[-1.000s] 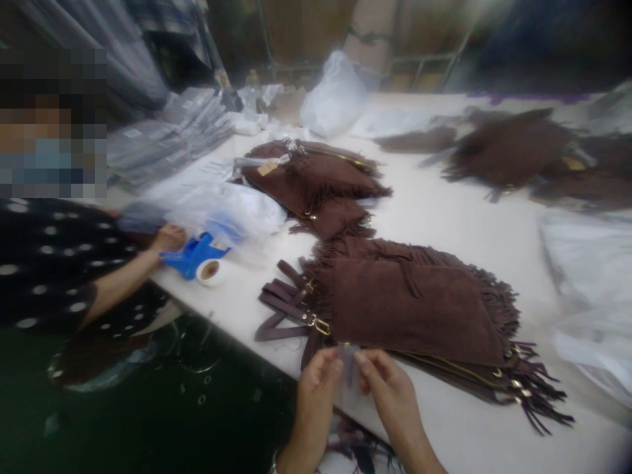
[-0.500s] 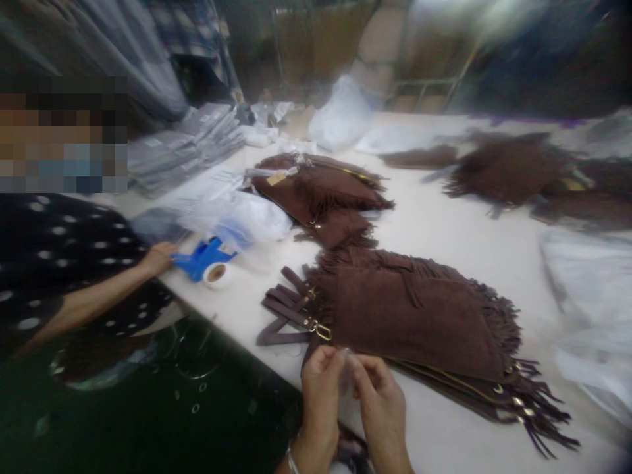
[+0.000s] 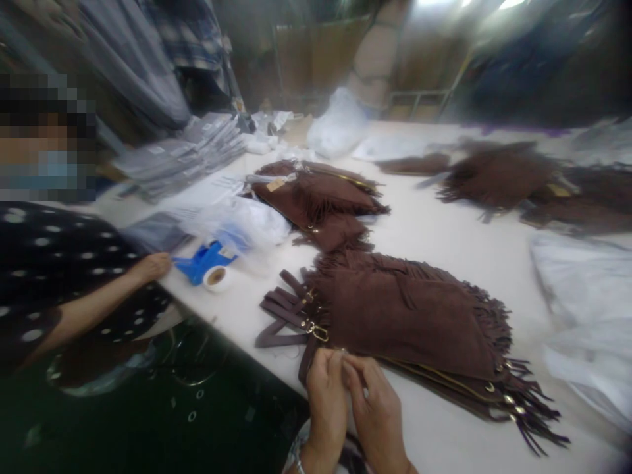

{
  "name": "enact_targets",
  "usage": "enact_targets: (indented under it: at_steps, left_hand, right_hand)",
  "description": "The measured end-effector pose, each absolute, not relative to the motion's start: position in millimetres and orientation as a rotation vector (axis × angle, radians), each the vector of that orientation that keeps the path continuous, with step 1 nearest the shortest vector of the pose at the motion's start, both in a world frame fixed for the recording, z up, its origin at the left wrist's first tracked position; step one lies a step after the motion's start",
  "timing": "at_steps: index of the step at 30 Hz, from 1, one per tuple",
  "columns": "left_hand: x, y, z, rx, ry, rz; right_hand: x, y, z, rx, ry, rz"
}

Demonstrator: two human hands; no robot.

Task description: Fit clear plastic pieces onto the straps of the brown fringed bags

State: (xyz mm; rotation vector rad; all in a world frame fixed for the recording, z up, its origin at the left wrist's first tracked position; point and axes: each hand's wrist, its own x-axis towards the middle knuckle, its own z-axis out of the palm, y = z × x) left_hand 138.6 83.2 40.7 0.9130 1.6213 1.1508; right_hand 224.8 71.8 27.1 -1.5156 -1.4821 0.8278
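My left hand point(image 3: 326, 398) and my right hand point(image 3: 378, 411) are pressed together at the table's near edge, fingers pinched on something small that I cannot make out. Just beyond them lies a stack of brown fringed suede bags point(image 3: 409, 316) with dark straps point(image 3: 281, 313) and a gold clasp point(image 3: 318, 331). My fingertips are close to the bags' lower edge, beside the clasp.
A person in a black dotted top point(image 3: 44, 263) sits at left, a hand point(image 3: 151, 266) by a blue tape dispenser point(image 3: 205, 260). More brown bags point(image 3: 320, 197) lie farther back and at right point(image 3: 498, 174). Clear plastic bags point(image 3: 582, 309) and grey packets point(image 3: 182, 151) cover the white table point(image 3: 444, 230).
My hands have drawn closer together and slightly nearer to me, the clear slip seen earlier between the fingers is no longer visible. The other person's hand slid left, off the tape dispenser.
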Motion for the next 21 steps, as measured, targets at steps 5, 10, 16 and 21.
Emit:
enact_targets:
  at_steps: [5, 10, 16, 21]
  left_hand:
    - [130, 74, 50, 1.051, 1.556, 1.064]
    - [116, 84, 49, 0.840, 1.421, 1.043]
    - [111, 96, 43, 0.321, 1.064, 1.054]
    - [111, 101, 43, 0.256, 1.068, 1.086]
  right_hand:
    - [227, 75, 28, -1.586, -1.358, 0.954]
    - [228, 72, 29, -1.509, -1.393, 0.916]
    - [233, 71, 32, -1.453, -1.442, 0.897]
    - [241, 77, 19, -1.350, -1.532, 0.914]
